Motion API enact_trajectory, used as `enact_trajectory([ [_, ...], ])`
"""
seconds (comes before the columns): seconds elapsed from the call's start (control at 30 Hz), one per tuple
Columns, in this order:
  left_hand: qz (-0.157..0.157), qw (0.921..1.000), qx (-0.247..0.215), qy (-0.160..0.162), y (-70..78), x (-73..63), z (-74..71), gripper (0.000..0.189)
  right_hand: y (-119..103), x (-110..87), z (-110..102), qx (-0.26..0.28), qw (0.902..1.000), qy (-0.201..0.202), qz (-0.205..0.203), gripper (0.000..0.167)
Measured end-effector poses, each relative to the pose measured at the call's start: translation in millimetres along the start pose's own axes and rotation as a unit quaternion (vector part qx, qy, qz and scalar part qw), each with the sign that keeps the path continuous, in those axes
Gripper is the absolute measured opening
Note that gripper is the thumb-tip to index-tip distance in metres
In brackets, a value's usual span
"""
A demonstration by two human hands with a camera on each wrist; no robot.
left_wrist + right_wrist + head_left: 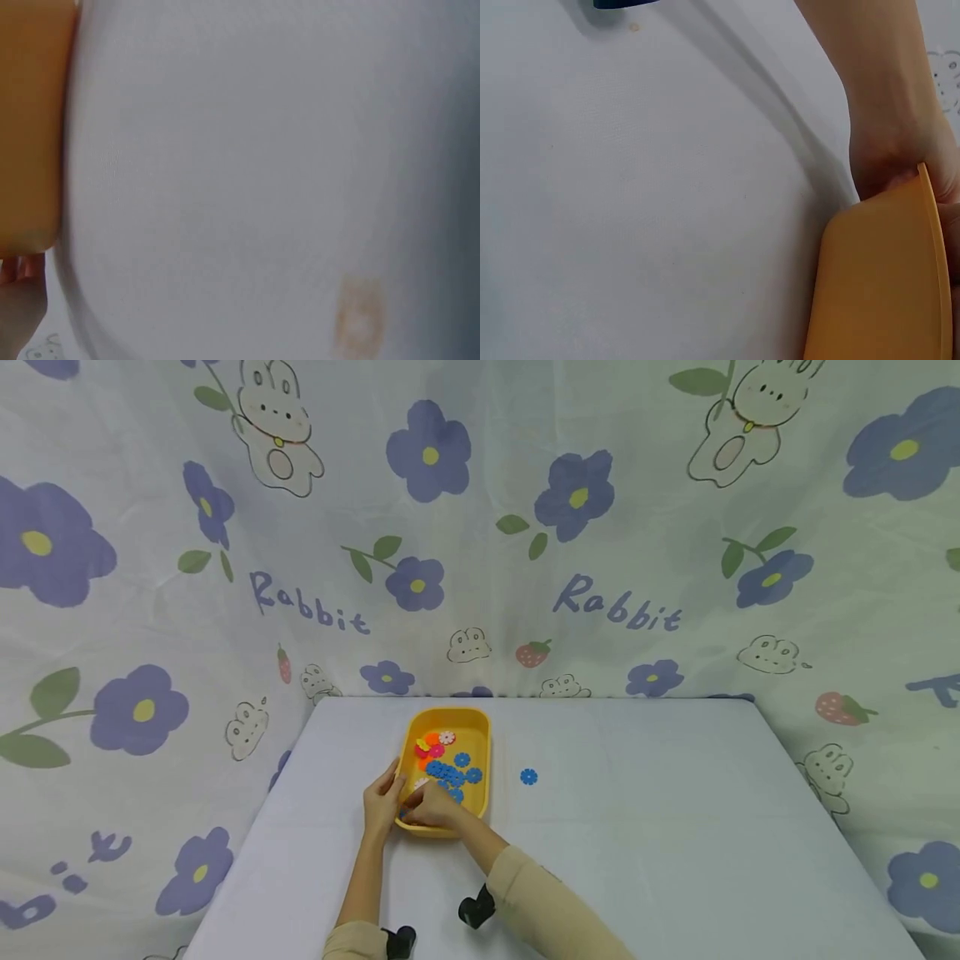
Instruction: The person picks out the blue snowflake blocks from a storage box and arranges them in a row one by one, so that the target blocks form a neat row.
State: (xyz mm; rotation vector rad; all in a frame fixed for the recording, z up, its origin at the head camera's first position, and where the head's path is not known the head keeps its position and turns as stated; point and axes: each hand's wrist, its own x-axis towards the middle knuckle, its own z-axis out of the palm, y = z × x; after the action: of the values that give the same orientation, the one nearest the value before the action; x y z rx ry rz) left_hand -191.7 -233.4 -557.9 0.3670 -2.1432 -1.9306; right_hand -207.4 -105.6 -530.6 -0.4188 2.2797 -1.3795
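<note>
A yellow tray (pixel 472 727) sits on the white table in the head view, with blue snowflake discs (pixel 447 772) heaped in its middle. Pink, orange, white and yellow discs (pixel 433 747) lie toward its far left. My left hand (pixel 382 800) holds the tray by its left rim. Inside the near left corner, my right hand (pixel 431 806) reaches down with bent fingers; a bit of blue shows by its fingertips, and I cannot tell whether they pinch it. The tray's outer wall fills the left edge of the left wrist view and the lower right of the right wrist view.
One blue snowflake disc (pixel 528 777) lies on the table (pixel 637 827) to the right of the tray. A patterned cloth (pixel 480 527) with rabbits and flowers hangs behind the table and along its sides. Black wrist mounts (pixel 477 908) show near the sleeves.
</note>
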Motion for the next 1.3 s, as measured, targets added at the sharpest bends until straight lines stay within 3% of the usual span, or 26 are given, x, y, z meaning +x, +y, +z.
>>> enact_trajectory([
  [0.2,0.001,1.0,0.002,0.002,-0.3,0.9,0.7,0.041,1,1.9,-2,0.018,0.9993,-0.032,-0.011,0.016],
  [0.4,-0.002,0.9999,0.01,-0.003,-0.8,0.0,0.4,0.042,6,-3.7,-14,0.109,0.9934,-0.034,0.008,0.011],
  [0.6,-0.002,1.0,0.004,-0.006,-0.7,1.2,1.1,0.042,15,-6.7,-35,0.193,0.9807,0.003,0.032,0.014],
  [0.87,-0.011,0.9998,0.018,0.003,0.0,-0.1,1.1,0.042,15,-20.2,-83,0.289,0.9567,0.033,0.019,0.024],
  [1.03,-0.012,0.9998,0.014,0.003,-0.3,0.3,0.9,0.042,27,-32.4,-112,0.312,0.9487,0.048,-0.014,0.028],
  [1.3,-0.016,0.9998,0.01,0.001,1.0,-0.6,0.7,0.042,67,-54.9,-156,0.316,0.9392,0.134,-0.019,0.026],
])
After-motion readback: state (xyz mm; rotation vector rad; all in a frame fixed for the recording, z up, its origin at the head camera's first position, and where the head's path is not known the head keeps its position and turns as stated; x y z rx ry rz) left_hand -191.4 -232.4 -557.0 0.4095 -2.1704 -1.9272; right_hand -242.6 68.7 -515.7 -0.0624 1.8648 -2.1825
